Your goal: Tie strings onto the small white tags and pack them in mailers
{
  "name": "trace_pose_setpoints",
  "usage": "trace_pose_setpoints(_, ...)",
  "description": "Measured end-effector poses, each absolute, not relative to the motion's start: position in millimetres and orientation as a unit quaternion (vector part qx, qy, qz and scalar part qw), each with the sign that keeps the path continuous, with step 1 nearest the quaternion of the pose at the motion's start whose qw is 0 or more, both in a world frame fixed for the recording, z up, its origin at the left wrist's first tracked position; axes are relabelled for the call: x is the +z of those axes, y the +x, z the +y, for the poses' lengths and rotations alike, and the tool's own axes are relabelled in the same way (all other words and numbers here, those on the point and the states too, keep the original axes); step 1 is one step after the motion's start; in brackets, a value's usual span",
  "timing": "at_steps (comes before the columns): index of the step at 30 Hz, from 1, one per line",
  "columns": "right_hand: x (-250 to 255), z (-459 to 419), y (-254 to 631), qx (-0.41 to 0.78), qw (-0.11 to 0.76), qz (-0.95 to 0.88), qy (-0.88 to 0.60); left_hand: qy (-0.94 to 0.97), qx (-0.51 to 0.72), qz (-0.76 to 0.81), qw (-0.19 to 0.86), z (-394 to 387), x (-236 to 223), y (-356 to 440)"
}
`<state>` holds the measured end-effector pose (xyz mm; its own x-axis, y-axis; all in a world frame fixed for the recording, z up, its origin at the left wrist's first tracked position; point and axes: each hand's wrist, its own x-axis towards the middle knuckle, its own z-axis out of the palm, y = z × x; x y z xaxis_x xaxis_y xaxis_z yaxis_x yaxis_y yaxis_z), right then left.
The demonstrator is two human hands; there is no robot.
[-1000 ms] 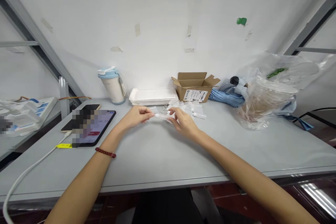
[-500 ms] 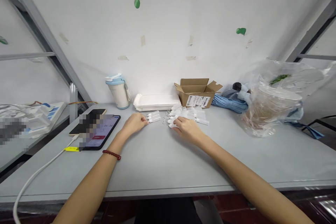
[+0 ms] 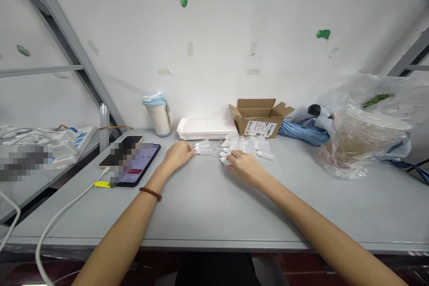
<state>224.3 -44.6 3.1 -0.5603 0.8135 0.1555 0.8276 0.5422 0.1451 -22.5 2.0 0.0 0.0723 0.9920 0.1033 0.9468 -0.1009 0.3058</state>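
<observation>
Grey table (image 3: 208,214) against a white wall (image 3: 221,18), its rear edge lined with a lidded tumbler (image 3: 157,116), white trays (image 3: 206,129) and an open cardboard box (image 3: 241,124), presumably set back for working room. Clear-and-white plastic pieces with thin loops: one pile (image 3: 250,144) before the box, one small cluster (image 3: 203,146) nearer the table's left edge, apparently spaced to avoid mixing. Left hand (image 3: 178,154), fingertips close together at the cluster's looped ends; right hand (image 3: 247,167), fingers bent over the pile's near side; whether either pinches a piece cannot be told.

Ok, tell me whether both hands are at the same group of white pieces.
No, the left hand is at the smaller group, while the right hand is at the larger pile.
</observation>
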Motion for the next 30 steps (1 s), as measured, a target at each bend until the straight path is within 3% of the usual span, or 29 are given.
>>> trace_pose_setpoints(30, 3.6, -51.3, 214.8, -0.076, 0.012, -0.886, -0.456, 0.755, 0.153, 0.637, 0.037, -4.2, -2.0, -7.9)
